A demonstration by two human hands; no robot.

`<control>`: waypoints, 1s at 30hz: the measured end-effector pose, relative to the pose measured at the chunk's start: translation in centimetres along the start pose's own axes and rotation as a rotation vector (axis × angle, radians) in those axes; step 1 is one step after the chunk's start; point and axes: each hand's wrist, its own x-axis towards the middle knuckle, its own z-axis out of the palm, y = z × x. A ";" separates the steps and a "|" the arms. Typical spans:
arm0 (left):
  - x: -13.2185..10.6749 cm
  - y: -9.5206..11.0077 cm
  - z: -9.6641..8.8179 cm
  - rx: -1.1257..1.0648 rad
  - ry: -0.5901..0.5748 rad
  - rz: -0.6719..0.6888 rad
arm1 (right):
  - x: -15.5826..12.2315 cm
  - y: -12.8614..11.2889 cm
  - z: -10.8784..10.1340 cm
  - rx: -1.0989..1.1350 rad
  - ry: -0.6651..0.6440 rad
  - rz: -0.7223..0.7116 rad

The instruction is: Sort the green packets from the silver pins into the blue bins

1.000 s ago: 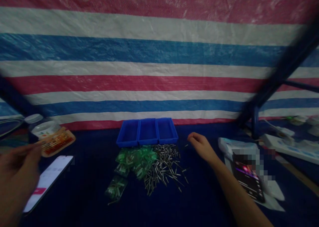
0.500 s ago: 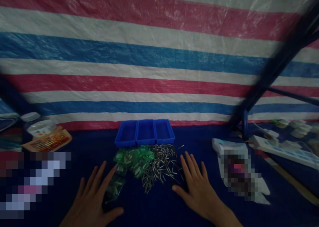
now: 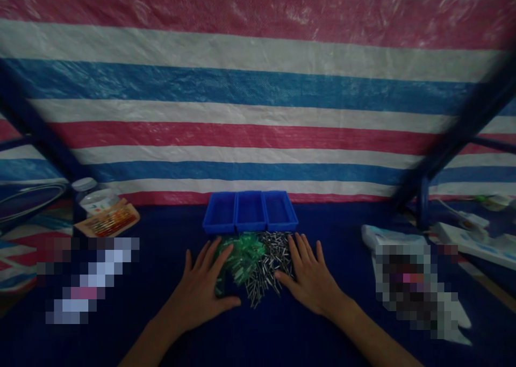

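Observation:
A heap of small green plastic packets (image 3: 242,254) and a heap of thin metal pins (image 3: 271,262) lie together on the dark blue cloth (image 3: 258,335). My left hand (image 3: 203,286) lies flat, fingers spread, against the left side of the green packets. My right hand (image 3: 310,275) rests flat with fingers apart on the right edge of the metal pins. Both hands hold nothing. Just behind the heaps stand three blue plastic bins (image 3: 250,211) side by side, their insides looking empty.
A lidded jar (image 3: 94,198) and a flat packet (image 3: 108,222) sit at the left, with a blurred-out object (image 3: 86,278) in front of them. At the right lie white items (image 3: 419,281) and a power strip (image 3: 475,238). A striped tarp (image 3: 258,87) forms the back wall, crossed by dark frame bars (image 3: 443,152).
Both hands have come in from the sides and slid forward, flat, against the heaps. The green packets and pins have been pushed closer together.

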 end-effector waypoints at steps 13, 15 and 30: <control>1.5 1.9 -0.1 -0.151 0.069 -0.052 | 0.6 -2.2 -0.5 0.097 0.101 0.059; 1.9 1.9 -0.4 -0.170 0.093 -0.036 | 1.0 -2.1 -1.4 0.129 0.202 0.048; 3.9 1.1 -0.6 -0.370 0.358 0.143 | 5.3 -3.6 -3.4 0.600 0.472 -0.353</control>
